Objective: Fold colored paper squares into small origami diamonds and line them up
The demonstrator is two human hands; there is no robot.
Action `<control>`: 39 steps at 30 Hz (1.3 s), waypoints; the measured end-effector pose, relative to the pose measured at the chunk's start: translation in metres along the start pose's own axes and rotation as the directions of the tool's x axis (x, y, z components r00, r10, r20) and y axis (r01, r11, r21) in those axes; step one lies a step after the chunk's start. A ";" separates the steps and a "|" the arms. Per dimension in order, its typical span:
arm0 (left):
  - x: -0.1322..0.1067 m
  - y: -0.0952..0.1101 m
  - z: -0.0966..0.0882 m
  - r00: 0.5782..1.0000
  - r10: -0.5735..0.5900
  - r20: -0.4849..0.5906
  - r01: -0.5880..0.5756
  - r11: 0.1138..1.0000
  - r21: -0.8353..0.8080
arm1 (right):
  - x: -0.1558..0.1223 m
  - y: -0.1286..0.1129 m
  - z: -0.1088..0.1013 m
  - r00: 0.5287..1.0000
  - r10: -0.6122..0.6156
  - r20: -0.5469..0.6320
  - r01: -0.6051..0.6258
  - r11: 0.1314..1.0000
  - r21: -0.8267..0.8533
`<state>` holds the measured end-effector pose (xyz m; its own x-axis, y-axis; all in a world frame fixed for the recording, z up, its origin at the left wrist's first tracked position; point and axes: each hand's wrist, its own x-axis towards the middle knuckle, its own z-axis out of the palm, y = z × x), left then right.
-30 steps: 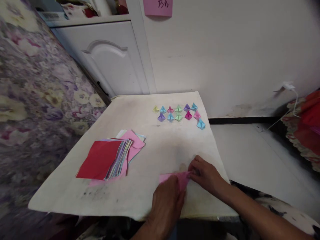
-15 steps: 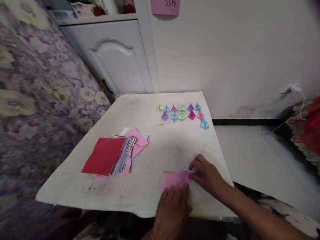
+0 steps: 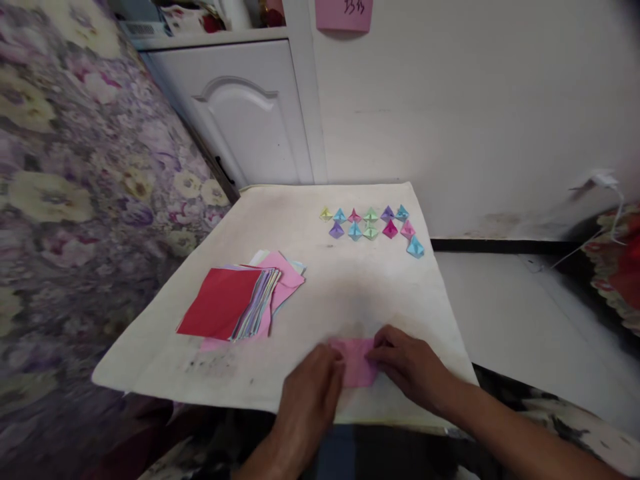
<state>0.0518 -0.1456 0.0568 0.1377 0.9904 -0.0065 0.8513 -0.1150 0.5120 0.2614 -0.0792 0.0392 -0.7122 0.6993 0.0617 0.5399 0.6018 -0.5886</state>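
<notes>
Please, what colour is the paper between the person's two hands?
The paper is pink; it shows best in the head view.

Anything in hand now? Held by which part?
Pink paper, by its two side edges: left hand at the left, right hand at the right.

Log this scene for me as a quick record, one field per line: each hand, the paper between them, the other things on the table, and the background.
Left hand: at the left edge of the pink paper; exact grip unclear
Right hand: thumb and fingertips at its right edge
Pink paper: lying near the table's front edge
Paper stack: left side, red sheet on top
Folded paper pieces: twelve, various colors, far right
Table: cream surface, dark marks
Background: white cabinet door, pale wall
</notes>
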 end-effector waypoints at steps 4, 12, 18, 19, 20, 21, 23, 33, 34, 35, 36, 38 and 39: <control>0.005 -0.017 -0.011 0.986 -0.165 0.015 0.164 0.986 0.022 | 0.000 0.003 0.004 1.000 0.022 -0.020 -0.022 0.999 0.024; 0.004 -0.013 -0.002 0.979 -0.201 0.026 0.199 0.978 0.064 | 0.001 0.005 0.007 0.998 0.037 -0.042 -0.035 0.998 0.052; 0.004 -0.003 -0.001 0.974 -0.225 -0.031 0.222 0.972 -0.082 | 0.003 0.007 0.009 0.995 0.075 -0.068 -0.071 0.995 0.071; 0.003 -0.001 0.001 0.968 -0.250 -0.030 0.243 0.957 -0.157 | 0.004 0.007 0.009 0.994 0.087 -0.070 -0.081 0.994 0.079; 0.002 0.000 0.003 0.958 -0.287 -0.015 0.273 0.927 -0.258 | 0.005 0.008 0.009 0.992 0.103 -0.073 -0.096 0.991 0.089; 0.001 0.002 0.006 0.944 -0.329 0.010 0.307 0.871 -0.384 | 0.006 0.008 0.009 0.990 0.123 -0.076 -0.115 0.988 0.100; -0.002 0.007 0.013 0.909 -0.410 0.075 0.352 0.660 -0.664 | 0.008 0.009 0.010 0.984 0.162 -0.078 -0.151 0.980 0.125; -0.014 0.042 0.052 0.736 -0.660 0.152 0.146 -0.065 -0.987 | 0.021 0.018 0.011 0.975 0.217 -0.039 -0.208 0.963 0.169; -0.013 0.042 0.053 0.733 -0.659 0.165 0.164 -0.064 -0.984 | 0.022 0.018 0.011 0.976 0.215 -0.039 -0.205 0.964 0.171; -0.011 0.041 0.053 0.731 -0.660 0.174 0.182 -0.058 -0.982 | 0.023 0.018 0.010 0.976 0.212 -0.040 -0.202 0.964 0.174; -0.010 0.041 0.054 0.729 -0.661 0.178 0.195 -0.049 -0.980 | 0.023 0.018 0.010 0.977 0.208 -0.040 -0.198 0.964 0.178; -0.008 0.041 0.053 0.730 -0.661 0.175 0.198 -0.040 -0.979 | 0.024 0.017 0.009 0.980 0.195 -0.040 -0.184 0.964 0.190; -0.008 0.042 0.053 0.735 -0.655 0.175 0.192 -0.046 -0.980 | 0.024 0.017 0.009 0.982 0.186 -0.040 -0.174 0.964 0.199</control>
<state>0.1131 -0.1620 0.0328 -0.3682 0.7901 -0.4901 -0.5088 0.2700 0.8175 0.2490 -0.0556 0.0239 -0.5812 0.8136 -0.0168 0.5557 0.3817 -0.7386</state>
